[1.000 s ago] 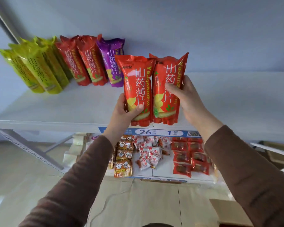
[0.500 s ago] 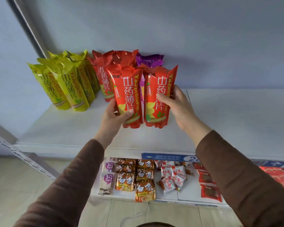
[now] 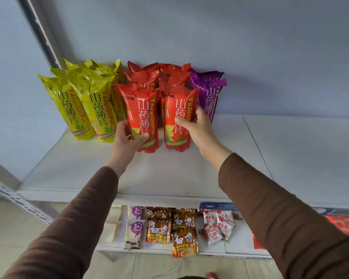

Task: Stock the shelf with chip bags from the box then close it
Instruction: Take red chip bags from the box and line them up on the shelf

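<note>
**Two red chip bags set upright on the white shelf, one in each hand**

On the left part of the white shelf (image 3: 73, 168) stand the yellow chip bags (image 3: 83, 109), several of them, in rows that go back to the wall. They are upright and lean a little to the left.

Just beside them the left hand (image 3: 127, 139) grips the left red chip bag (image 3: 143, 119). The thumb lies across the lower front of the bag and the other fingers are curled around its left side. The bottom of this bag seems to rest on the shelf board.

Next to it, with a thin gap between, the right hand (image 3: 197, 127) holds the right red chip bag (image 3: 178, 117). The thumb presses on the front of the bag and the fingers wrap around its right edge. This bag also stands upright on the shelf.

Behind these two bags there are more red bags (image 3: 159, 77) in rows, close to the wall. At the right of them stand the purple chip bags (image 3: 208, 95), touching the red group.

Under the top board, the lower shelf (image 3: 238, 248) holds small snack packets (image 3: 181, 234): purple-and-white ones at the left, orange ones in the middle, red-and-white ones at the right.
</note>
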The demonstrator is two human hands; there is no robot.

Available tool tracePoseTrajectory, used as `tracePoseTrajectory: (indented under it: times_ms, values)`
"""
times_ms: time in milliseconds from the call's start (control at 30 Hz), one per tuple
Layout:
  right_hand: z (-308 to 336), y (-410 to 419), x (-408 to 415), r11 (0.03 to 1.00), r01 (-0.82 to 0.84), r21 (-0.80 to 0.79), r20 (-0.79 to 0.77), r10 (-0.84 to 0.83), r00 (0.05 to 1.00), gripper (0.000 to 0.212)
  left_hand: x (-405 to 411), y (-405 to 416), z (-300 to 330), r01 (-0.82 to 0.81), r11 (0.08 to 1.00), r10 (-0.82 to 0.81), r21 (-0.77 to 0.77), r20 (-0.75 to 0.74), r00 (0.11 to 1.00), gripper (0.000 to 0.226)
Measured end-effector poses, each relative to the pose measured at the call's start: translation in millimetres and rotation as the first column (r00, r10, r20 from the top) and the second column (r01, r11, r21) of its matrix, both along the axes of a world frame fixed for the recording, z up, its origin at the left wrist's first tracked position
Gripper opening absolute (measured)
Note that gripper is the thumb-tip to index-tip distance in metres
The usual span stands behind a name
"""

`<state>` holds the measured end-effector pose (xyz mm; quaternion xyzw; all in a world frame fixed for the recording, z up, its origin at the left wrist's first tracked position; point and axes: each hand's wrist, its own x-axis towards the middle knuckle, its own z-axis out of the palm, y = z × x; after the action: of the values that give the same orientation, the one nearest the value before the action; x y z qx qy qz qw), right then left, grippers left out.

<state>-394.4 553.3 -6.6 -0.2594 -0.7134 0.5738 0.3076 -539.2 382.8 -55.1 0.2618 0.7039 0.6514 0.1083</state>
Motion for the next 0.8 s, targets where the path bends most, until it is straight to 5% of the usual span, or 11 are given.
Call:
tracePoseTrajectory:
  times_ms: [800]
  values:
    - [-10,12,-31,0.985,0.035,0.17,0.101,-0.052,0.993,0.062,-21,24,5,0.042,0.998,-0.042,-0.051,0.002,0.999,0.067]
